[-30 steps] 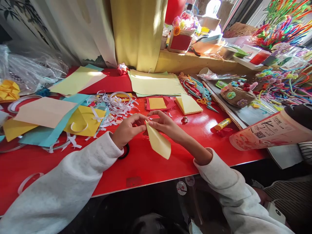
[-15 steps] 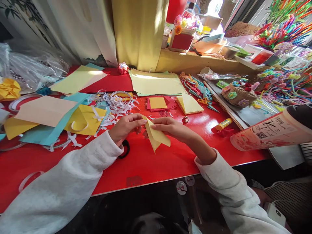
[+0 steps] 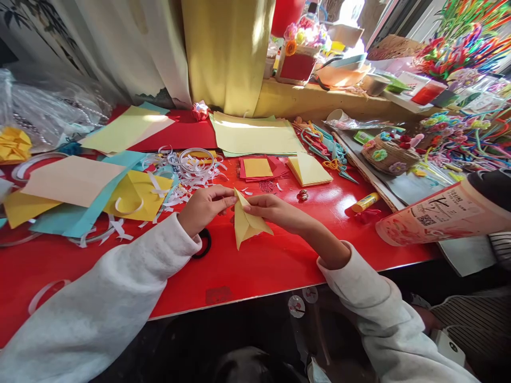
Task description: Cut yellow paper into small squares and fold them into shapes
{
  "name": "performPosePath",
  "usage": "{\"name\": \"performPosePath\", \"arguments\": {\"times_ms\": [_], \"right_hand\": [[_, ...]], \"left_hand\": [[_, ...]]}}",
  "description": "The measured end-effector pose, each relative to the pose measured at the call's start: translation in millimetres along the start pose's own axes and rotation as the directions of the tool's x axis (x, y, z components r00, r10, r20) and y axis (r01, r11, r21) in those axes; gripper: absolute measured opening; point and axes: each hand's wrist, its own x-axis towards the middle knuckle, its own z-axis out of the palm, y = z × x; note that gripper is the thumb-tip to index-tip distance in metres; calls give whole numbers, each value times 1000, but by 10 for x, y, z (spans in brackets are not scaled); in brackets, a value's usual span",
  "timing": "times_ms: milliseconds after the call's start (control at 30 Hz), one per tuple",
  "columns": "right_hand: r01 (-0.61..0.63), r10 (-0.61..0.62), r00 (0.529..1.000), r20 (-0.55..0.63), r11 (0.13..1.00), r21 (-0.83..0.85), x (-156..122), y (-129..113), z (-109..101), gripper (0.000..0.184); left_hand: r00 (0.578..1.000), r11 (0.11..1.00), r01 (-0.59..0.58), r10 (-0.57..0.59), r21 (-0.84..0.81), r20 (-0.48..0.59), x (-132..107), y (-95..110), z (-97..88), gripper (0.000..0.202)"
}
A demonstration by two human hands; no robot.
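A folded piece of pale yellow paper (image 3: 245, 226) hangs just above the red table (image 3: 259, 266), with its point towards me. My left hand (image 3: 203, 207) pinches its top corner from the left. My right hand (image 3: 273, 210) pinches the same top corner from the right, thumb and fingers closed on the fold. Both arms wear white sleeves. A black hair tie (image 3: 203, 247) lies on the table under my left wrist.
Coloured paper sheets (image 3: 255, 135) and white paper strips (image 3: 191, 170) litter the table behind my hands. A yellow paper stack (image 3: 309, 170), scissors (image 3: 333, 162) and a glue stick (image 3: 365, 202) lie to the right. A basket (image 3: 389, 154) and pipe-cleaner crafts stand far right. A person's printed sleeve (image 3: 443, 213) reaches in.
The yellow paper has been folded narrower and turned, its lower point swinging from the right to straight down. Both hands have stayed pinched at its top corner.
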Motion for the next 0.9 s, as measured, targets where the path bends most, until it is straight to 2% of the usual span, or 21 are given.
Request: {"name": "performPosePath", "arguments": {"times_ms": [200, 433, 533, 700, 900], "right_hand": [[-51, 51, 997, 50, 999, 2, 15, 47, -5, 27], [-38, 42, 995, 95, 999, -38, -12, -4, 71, 32], [-56, 56, 997, 56, 998, 5, 12, 31, 83, 33], [-63, 63, 998, 14, 998, 15, 43, 80, 69, 33], [-68, 68, 998, 14, 997, -26, 47, 110, 74, 33]], "left_hand": [[1000, 989, 10, -6, 148, -26, -24, 12, 4, 36], [998, 978, -36, 47, 208, -45, -41, -28, 32, 36], [997, 980, -46, 56, 191, -45, -42, -33, 43, 34], [999, 996, -35, 31, 84, 44, -23, -18, 52, 32], [1000, 999, -24, 23, 28, 5, -22, -3, 55, 32]]}}
